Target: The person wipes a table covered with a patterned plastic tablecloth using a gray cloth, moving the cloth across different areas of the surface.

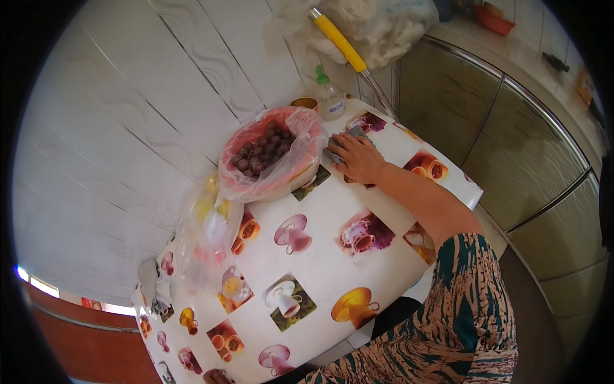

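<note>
Right hand (pixel 359 159), its grip spread, covers crumpled grey cloth (pixel 357 132) on the smooth, cup-printed white worktop (pixel 332 272). Left hand (pixel 216 376): grip indiscernible.

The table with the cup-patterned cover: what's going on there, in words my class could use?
A person's right hand lies over a grey cloth on the patterned cover, near its far edge. Just left of it stands a plastic-lined bowl of dark grapes; a green-topped bottle stands beyond. Only a bit of the left hand shows at the picture's lower edge, so its grip cannot be told.
</note>
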Demonstrator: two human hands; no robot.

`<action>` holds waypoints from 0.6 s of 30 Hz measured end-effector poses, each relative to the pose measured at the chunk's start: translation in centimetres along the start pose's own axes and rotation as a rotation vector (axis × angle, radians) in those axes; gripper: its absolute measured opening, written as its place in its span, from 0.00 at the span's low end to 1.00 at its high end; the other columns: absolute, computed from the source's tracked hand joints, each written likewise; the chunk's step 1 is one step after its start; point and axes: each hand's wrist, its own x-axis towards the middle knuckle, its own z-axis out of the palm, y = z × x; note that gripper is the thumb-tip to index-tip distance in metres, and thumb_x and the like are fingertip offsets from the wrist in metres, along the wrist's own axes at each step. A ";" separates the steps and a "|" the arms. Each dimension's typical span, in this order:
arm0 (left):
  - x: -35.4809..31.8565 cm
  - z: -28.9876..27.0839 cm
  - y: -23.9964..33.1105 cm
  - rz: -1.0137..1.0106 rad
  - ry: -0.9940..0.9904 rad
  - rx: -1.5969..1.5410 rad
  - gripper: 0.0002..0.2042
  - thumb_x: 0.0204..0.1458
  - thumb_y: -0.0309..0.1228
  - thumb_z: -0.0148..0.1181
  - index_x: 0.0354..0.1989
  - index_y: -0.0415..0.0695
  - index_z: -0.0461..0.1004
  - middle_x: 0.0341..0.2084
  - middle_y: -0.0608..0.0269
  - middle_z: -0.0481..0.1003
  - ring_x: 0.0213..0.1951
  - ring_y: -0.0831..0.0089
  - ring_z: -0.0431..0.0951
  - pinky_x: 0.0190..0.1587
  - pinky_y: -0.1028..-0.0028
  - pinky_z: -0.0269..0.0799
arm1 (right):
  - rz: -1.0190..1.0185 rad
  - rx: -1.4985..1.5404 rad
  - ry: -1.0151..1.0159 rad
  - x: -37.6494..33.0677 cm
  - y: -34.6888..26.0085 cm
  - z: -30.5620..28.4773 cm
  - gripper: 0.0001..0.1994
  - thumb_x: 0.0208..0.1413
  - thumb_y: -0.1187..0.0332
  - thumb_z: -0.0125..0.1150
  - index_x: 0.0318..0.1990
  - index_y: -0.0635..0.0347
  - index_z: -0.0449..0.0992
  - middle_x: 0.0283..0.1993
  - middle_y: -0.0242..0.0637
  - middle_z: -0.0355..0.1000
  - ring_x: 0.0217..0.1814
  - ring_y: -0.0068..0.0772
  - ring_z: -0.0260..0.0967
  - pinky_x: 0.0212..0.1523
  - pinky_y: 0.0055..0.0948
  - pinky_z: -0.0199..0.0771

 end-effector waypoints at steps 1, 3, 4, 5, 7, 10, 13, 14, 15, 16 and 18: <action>0.1 0.0 -0.3 0.008 -0.002 0.007 0.12 0.61 0.36 0.49 0.40 0.41 0.75 0.33 0.53 0.77 0.33 0.57 0.75 0.39 0.60 0.72 | 0.071 0.104 0.044 0.8 0.5 1.0 0.30 0.62 0.50 0.46 0.70 0.46 0.58 0.74 0.38 0.51 0.77 0.39 0.46 0.71 0.44 0.46; 0.4 0.3 0.4 0.006 -0.009 -0.025 0.12 0.61 0.36 0.49 0.40 0.42 0.75 0.34 0.53 0.77 0.34 0.57 0.75 0.39 0.60 0.72 | 0.219 0.310 0.131 2.4 1.9 3.4 0.30 0.63 0.49 0.44 0.71 0.46 0.58 0.75 0.38 0.51 0.77 0.38 0.45 0.71 0.44 0.45; 0.4 0.2 0.6 0.001 -0.009 -0.034 0.12 0.61 0.36 0.49 0.40 0.42 0.75 0.34 0.53 0.77 0.34 0.57 0.75 0.39 0.60 0.72 | 0.276 0.306 0.129 2.8 2.5 3.8 0.30 0.64 0.48 0.43 0.71 0.45 0.57 0.75 0.38 0.51 0.77 0.38 0.45 0.71 0.44 0.45; 0.4 0.3 0.8 0.002 -0.003 -0.037 0.12 0.61 0.36 0.49 0.40 0.42 0.75 0.34 0.53 0.77 0.34 0.58 0.75 0.39 0.60 0.72 | 0.335 0.302 0.127 2.9 3.4 4.1 0.30 0.64 0.47 0.42 0.71 0.45 0.57 0.75 0.38 0.51 0.77 0.38 0.45 0.71 0.44 0.45; 0.3 0.0 1.1 -0.004 0.000 -0.030 0.11 0.61 0.36 0.49 0.40 0.42 0.75 0.34 0.53 0.77 0.34 0.58 0.76 0.39 0.60 0.72 | 0.432 0.268 0.091 2.6 4.3 4.2 0.30 0.66 0.46 0.38 0.72 0.44 0.56 0.75 0.38 0.50 0.77 0.38 0.44 0.72 0.43 0.44; 0.1 0.1 0.3 0.002 -0.005 0.015 0.11 0.61 0.36 0.50 0.40 0.42 0.75 0.35 0.52 0.77 0.35 0.58 0.76 0.40 0.59 0.71 | 0.467 0.244 0.127 1.0 5.1 4.9 0.30 0.66 0.46 0.38 0.72 0.44 0.55 0.75 0.38 0.50 0.77 0.38 0.44 0.72 0.42 0.44; 0.1 0.1 0.0 -0.126 -0.050 -0.057 0.11 0.61 0.36 0.50 0.40 0.43 0.76 0.35 0.53 0.77 0.37 0.56 0.76 0.43 0.58 0.71 | 0.474 0.239 0.119 -2.2 5.3 4.9 0.30 0.66 0.46 0.38 0.72 0.44 0.56 0.75 0.37 0.50 0.77 0.36 0.44 0.73 0.43 0.43; 0.3 1.0 -1.2 0.037 0.056 -0.105 0.10 0.63 0.33 0.46 0.38 0.39 0.70 0.31 0.50 0.74 0.33 0.55 0.74 0.39 0.60 0.69 | 0.470 0.249 0.129 -3.5 5.3 4.6 0.30 0.66 0.46 0.38 0.72 0.44 0.56 0.75 0.36 0.50 0.77 0.36 0.45 0.73 0.43 0.43; 0.1 0.9 -2.4 0.064 0.057 -0.068 0.10 0.63 0.33 0.46 0.39 0.38 0.70 0.31 0.51 0.74 0.33 0.56 0.74 0.39 0.60 0.69 | 0.480 0.270 0.103 -5.0 5.2 4.2 0.30 0.65 0.45 0.39 0.71 0.44 0.57 0.75 0.36 0.50 0.77 0.37 0.45 0.73 0.43 0.43; 0.3 1.1 -1.9 0.094 0.056 -0.037 0.11 0.63 0.34 0.46 0.39 0.38 0.69 0.31 0.51 0.73 0.33 0.56 0.74 0.39 0.60 0.69 | 0.494 0.279 0.100 -7.1 5.3 4.1 0.30 0.65 0.45 0.39 0.71 0.44 0.57 0.76 0.36 0.49 0.77 0.37 0.45 0.73 0.43 0.44; 0.1 1.4 -2.0 0.018 0.067 -0.092 0.11 0.63 0.34 0.46 0.39 0.38 0.70 0.31 0.51 0.74 0.34 0.55 0.74 0.40 0.60 0.69 | 0.510 0.295 0.116 -10.9 5.6 3.5 0.30 0.65 0.45 0.40 0.71 0.45 0.57 0.76 0.36 0.49 0.77 0.37 0.45 0.72 0.43 0.44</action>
